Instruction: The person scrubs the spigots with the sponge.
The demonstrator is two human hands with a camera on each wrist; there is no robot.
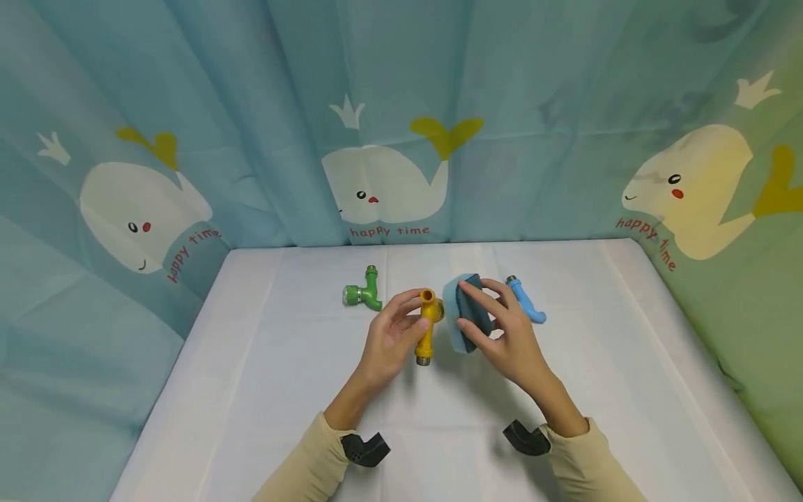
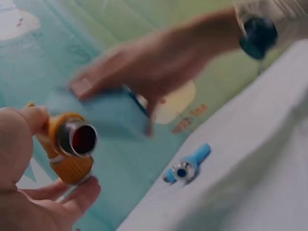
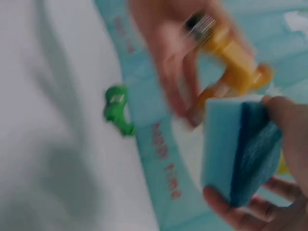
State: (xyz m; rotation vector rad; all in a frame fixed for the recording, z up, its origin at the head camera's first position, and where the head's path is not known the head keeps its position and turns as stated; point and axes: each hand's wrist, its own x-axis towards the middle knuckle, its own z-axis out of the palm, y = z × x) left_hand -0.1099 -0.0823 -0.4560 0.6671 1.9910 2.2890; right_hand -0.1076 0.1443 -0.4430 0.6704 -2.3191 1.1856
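Observation:
My left hand [image 1: 392, 340] holds a yellow faucet [image 1: 427, 324] between thumb and fingers, its metal-threaded end pointing down toward me in the head view. In the left wrist view the threaded opening of the faucet [image 2: 77, 138] faces the camera. My right hand [image 1: 509, 341] grips a sponge [image 1: 465, 314], light blue on one side with a darker scouring layer on the other. The sponge's light side faces the faucet, close beside it; whether they touch I cannot tell. The right wrist view shows the sponge [image 3: 236, 149] pinched between thumb and fingers.
On the white table [image 1: 282, 390] a green faucet [image 1: 366, 289] lies to the left, behind my left hand. A blue faucet [image 1: 525, 300] lies just right of my right hand. A whale-printed curtain [image 1: 376, 70] rises along the table's back and sides.

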